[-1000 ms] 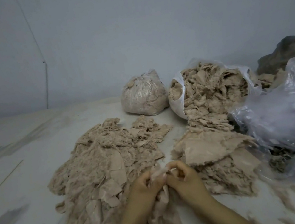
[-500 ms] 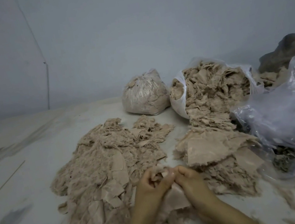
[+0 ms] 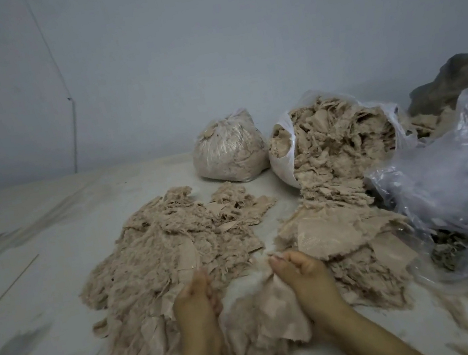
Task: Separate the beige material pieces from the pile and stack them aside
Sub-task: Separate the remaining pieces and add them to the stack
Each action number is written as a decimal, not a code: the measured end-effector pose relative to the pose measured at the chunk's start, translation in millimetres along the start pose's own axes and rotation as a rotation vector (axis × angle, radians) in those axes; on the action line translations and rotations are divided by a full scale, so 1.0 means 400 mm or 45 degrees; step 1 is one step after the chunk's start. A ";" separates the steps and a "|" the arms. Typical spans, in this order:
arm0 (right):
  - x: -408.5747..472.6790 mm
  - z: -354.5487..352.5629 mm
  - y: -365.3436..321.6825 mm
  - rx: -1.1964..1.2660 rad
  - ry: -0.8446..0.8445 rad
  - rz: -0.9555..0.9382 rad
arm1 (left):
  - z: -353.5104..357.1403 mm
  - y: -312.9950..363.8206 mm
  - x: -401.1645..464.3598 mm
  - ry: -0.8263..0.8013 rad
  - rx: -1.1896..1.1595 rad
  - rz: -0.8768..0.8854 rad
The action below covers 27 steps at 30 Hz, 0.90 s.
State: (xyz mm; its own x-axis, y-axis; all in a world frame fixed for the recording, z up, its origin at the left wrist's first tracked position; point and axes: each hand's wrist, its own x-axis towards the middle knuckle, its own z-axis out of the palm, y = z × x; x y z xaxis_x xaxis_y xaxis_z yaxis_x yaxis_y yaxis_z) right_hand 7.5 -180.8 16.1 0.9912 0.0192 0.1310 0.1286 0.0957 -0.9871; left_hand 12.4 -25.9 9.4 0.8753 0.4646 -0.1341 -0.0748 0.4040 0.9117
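On the far left of the pale floor (image 3: 45, 304) a thin stick (image 3: 13, 282) lies apart from everything else. Next comes the wide spread of frayed beige scraps (image 3: 158, 253), reaching from the middle distance down to the near edge. The left hand (image 3: 193, 297) sits at its near right border, fingers curled down into the fluff; whether it actually grips a scrap I cannot tell, since the fingertips are hidden.

Between the hands lies a loose beige piece (image 3: 268, 306), and the right hand (image 3: 303, 277) pinches its upper edge, fingers closed narrow on it. Just right of that hand is the flatter stack of beige sheets (image 3: 330, 232), spilling out of the open white bag (image 3: 283, 165) (a tied bag (image 3: 228, 153) stands beside it, further left and far). Crumpled clear plastic (image 3: 451, 176) crowds the far right, with a dark heap (image 3: 452, 76) behind.

What could go wrong, as I judge it: the scraps are fibrous and tangled, so lifting the pinched piece may drag neighbours along and muddle the two heaps. A thin sheet held by one edge could tear. The gap between spread and stack is narrow near the hands, so a careless drop could land on the wrong side. The stack leans on bag spill and could slump, and the plastic could slide over it
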 end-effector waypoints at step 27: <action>0.007 0.027 -0.029 0.318 0.211 0.318 | 0.038 -0.007 -0.057 -0.378 0.369 0.045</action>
State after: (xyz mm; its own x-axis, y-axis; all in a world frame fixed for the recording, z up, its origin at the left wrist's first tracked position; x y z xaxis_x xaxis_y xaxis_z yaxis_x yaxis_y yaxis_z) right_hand 8.3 -171.0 28.7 0.9853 -0.0864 -0.1471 -0.1085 0.3481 -0.9312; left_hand -0.3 -49.6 15.7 0.9775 0.2099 -0.0217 -0.0068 0.1340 0.9910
